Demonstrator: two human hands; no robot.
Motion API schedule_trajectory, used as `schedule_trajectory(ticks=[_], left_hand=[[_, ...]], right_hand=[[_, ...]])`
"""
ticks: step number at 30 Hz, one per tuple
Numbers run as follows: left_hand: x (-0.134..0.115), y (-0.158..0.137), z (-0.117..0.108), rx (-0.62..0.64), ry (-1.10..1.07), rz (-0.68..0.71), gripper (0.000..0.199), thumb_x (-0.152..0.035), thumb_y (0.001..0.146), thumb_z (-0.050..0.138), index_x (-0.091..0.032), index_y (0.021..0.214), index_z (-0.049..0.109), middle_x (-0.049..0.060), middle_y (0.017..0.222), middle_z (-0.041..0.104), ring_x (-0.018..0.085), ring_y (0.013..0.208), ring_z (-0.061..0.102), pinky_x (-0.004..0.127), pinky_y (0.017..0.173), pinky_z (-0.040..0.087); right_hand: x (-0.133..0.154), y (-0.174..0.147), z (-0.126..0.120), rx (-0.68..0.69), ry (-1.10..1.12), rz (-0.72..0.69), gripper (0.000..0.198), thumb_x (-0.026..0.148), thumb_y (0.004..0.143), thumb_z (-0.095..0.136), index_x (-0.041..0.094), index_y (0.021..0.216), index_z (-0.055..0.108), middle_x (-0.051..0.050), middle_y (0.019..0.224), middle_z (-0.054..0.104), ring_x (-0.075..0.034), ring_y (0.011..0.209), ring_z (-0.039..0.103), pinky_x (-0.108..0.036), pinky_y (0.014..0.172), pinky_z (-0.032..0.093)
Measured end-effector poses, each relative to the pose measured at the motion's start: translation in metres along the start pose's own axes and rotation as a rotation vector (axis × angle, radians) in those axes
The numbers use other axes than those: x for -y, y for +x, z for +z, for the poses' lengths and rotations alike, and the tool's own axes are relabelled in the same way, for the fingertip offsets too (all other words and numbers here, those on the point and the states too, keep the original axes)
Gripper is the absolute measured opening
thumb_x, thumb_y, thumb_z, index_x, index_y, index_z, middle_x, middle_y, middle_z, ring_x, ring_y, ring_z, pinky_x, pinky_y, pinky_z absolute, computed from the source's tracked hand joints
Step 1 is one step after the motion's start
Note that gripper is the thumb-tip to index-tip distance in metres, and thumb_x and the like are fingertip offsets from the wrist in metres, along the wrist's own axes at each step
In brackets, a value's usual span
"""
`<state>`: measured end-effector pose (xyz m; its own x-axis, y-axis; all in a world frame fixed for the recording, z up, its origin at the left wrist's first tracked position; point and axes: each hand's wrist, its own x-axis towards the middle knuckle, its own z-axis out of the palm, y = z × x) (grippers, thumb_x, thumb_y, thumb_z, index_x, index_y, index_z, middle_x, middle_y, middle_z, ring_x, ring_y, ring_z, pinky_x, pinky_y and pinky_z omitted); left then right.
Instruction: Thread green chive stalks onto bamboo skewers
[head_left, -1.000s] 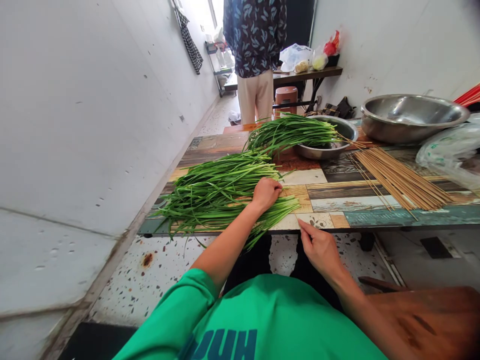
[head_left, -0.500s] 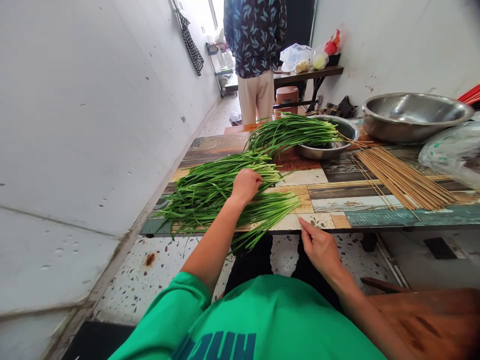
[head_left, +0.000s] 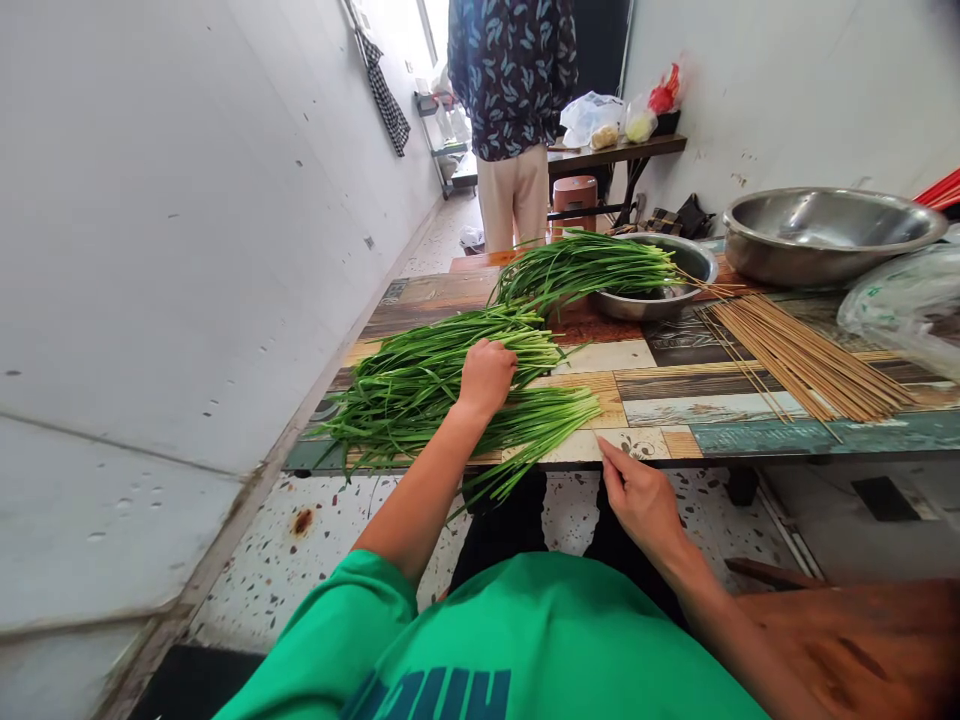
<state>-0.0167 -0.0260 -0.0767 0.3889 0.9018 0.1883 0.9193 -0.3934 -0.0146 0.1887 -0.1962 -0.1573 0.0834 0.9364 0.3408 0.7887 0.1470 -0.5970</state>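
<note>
Long green garlic chives [head_left: 420, 370] lie in a loose pile on the left part of the table, their pale cut ends pointing right. My left hand [head_left: 487, 378] is closed among the stalks, its curled fingers at the pale ends; a nearer bunch of chives [head_left: 555, 415] fans out below the wrist and hangs over the front edge. At that edge, to the right of the bunch, my right hand [head_left: 641, 497] is closed with thumb and forefinger together. Whatever it may hold is too small to make out.
More chives [head_left: 592, 268] lean on a small steel bowl [head_left: 694, 262]. Thin wooden skewers [head_left: 810, 355] are spread on the patchwork-patterned table [head_left: 667, 410]. Behind them stand a large steel basin [head_left: 832, 262] and a clear plastic bag [head_left: 907, 310]. A person [head_left: 514, 120] stands beyond the table.
My left hand has shifted very slightly left over the chives. My right hand stays in the same place, and the view has tilted a little.
</note>
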Motion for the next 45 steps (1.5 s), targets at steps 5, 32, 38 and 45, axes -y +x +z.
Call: schedule_trajectory(ticks=[5,32,38,45], left_hand=[[0.003,-0.005,0.005,0.034,0.093,0.006,0.023,-0.024,0.087,0.053,-0.017,0.09,0.075,0.012,0.094,0.067,0.027,0.098,0.054,0.038,0.082,0.039],[-0.053,0.012,0.025,0.076,-0.283,-0.032,0.025,-0.025,0.085,0.051,-0.023,0.089,0.075,0.005,0.094,0.074,0.025,0.098,0.06,0.039,0.088,0.036],[-0.057,0.012,0.026,0.103,-0.288,-0.057,0.026,-0.024,0.086,0.05,-0.023,0.091,0.076,0.006,0.096,0.073,0.023,0.098,0.06,0.037,0.088,0.039],[-0.059,0.013,0.026,0.11,-0.302,-0.075,0.027,-0.025,0.087,0.049,-0.021,0.094,0.076,0.007,0.102,0.07,0.021,0.098,0.06,0.033,0.088,0.042]], right_hand=[[0.0,0.0,0.001,-0.002,-0.012,0.005,0.039,0.021,0.089,0.045,0.017,0.119,0.069,-0.008,0.104,0.074,-0.019,0.078,0.073,-0.024,0.07,0.055],[0.0,-0.003,-0.002,-0.031,0.026,-0.031,0.038,0.02,0.089,0.045,0.013,0.117,0.07,-0.01,0.103,0.074,-0.02,0.077,0.073,-0.024,0.069,0.056],[-0.002,0.0,-0.004,0.009,0.021,-0.003,0.037,0.022,0.089,0.046,0.017,0.118,0.07,-0.008,0.106,0.073,-0.019,0.081,0.073,-0.024,0.075,0.057],[0.0,0.002,-0.006,0.018,0.015,0.0,0.038,0.02,0.088,0.046,0.019,0.117,0.07,-0.008,0.106,0.073,-0.02,0.083,0.073,-0.026,0.076,0.057]])
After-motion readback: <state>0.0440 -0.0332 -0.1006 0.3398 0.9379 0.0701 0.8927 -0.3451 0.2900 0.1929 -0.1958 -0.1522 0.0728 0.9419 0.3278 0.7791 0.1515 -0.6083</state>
